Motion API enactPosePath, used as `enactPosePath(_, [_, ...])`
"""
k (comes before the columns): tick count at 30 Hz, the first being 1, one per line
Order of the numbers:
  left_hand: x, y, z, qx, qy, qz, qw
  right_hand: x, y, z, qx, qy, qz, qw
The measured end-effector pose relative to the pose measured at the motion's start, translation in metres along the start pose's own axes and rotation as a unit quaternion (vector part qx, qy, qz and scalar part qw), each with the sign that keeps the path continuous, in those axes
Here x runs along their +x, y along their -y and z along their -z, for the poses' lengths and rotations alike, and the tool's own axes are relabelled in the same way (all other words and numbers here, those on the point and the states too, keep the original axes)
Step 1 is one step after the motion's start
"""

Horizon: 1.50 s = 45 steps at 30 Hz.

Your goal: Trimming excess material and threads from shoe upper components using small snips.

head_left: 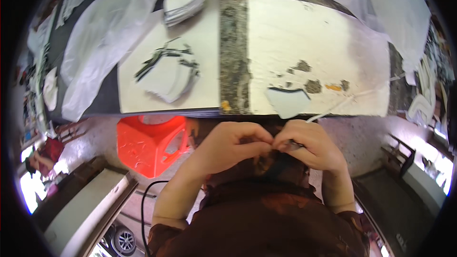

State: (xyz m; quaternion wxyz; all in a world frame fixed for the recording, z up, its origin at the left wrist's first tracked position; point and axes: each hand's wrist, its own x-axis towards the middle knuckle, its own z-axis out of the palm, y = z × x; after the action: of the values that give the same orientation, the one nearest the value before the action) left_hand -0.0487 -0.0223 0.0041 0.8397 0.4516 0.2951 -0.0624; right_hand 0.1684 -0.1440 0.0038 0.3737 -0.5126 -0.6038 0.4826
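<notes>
My left hand (233,145) and my right hand (309,143) meet in front of the table's near edge, above my lap. Thumb and fingers are pinched together on both, the tips almost touching. Whatever lies between them is too small to make out; a small dark bit shows at the right fingers. A thin white cord or strip (333,108) runs from beside my right hand across the board to the right. Just beyond the hands, a pale curved cut piece (288,103) with a dark top edge lies at the board's near edge.
Left on the table sit a stack of pale cut pieces (166,78) with dark strips and another stack (185,7). Dark scraps (312,86) dot the right board (304,33). Translucent sheeting (102,43) drapes the left side. A red plastic stool (147,145) stands below.
</notes>
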Motion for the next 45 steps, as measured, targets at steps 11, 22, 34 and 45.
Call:
enactPosePath(11, [0.017,-0.012,-0.008,0.167,-0.1,-0.054,0.979,-0.011,0.001,0.002,0.123,-0.152,-0.232,0.953])
enactPosePath(22, [0.047,0.03,-0.015,0.596,-0.281,-0.313,0.684,0.042,-0.017,-0.014,-0.051,-0.282,-0.212,0.934])
enactPosePath(34, [0.046,0.035,-0.013,0.605,-0.281,-0.323,0.671,0.046,-0.028,-0.022,-0.191,-0.306,-0.172,0.917])
enactPosePath(45, [0.045,0.034,-0.017,0.593,-0.291,-0.318,0.68,0.048,-0.027,-0.026,-0.224,-0.303,-0.181,0.909])
